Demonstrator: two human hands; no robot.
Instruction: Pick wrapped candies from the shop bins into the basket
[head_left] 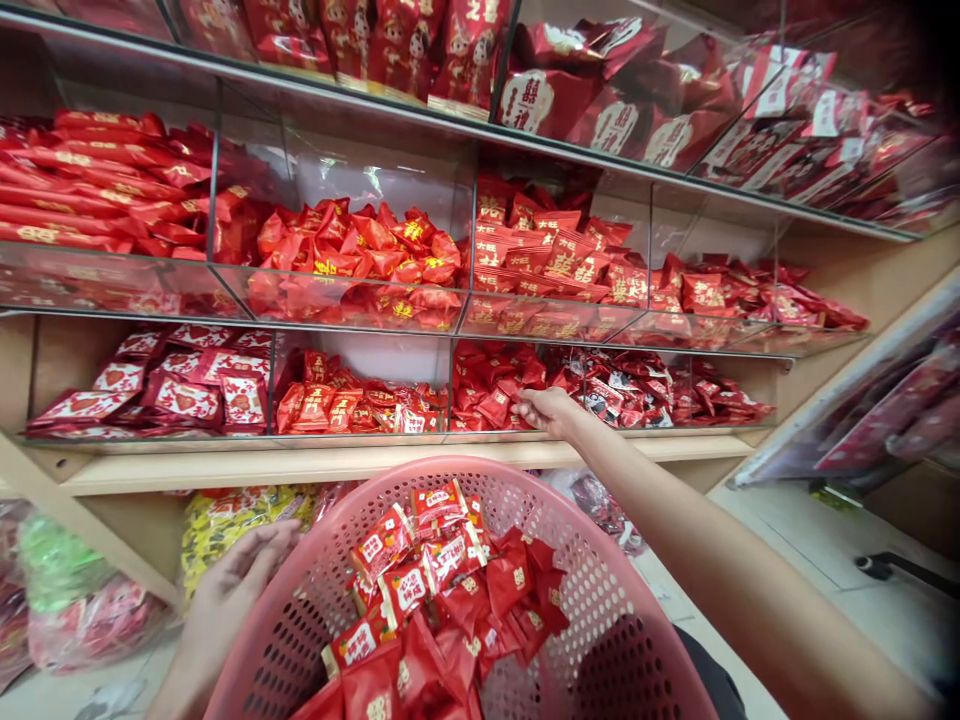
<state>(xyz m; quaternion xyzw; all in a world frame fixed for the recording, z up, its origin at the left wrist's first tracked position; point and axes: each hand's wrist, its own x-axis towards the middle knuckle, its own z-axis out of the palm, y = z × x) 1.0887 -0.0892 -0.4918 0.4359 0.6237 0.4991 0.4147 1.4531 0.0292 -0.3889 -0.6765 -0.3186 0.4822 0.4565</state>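
Observation:
A pink perforated plastic basket (615, 560) sits in front of me, tilted toward me. Inside it lie small wrapped candies: orange-red ones with white labels (454, 555) and plain dark red ones with gold print (427, 660). My left hand (244, 570) is at the basket's left outer side, fingers bent against it and partly hidden by the wall. On the lowest shelf, my right hand (546, 410) reaches into a compartment of red wrapped candies (491, 390). Its fingers are pinched together at a red candy on the compartment's front right side.
Clear dividers and front lips (360, 295) split the wooden shelves into compartments of red packets. White-and-red packets (187, 395) fill the lower left. Below stand a yellow bag (240, 520) and bags of pink and green goods (82, 600). A tiled floor (780, 540) shows at right.

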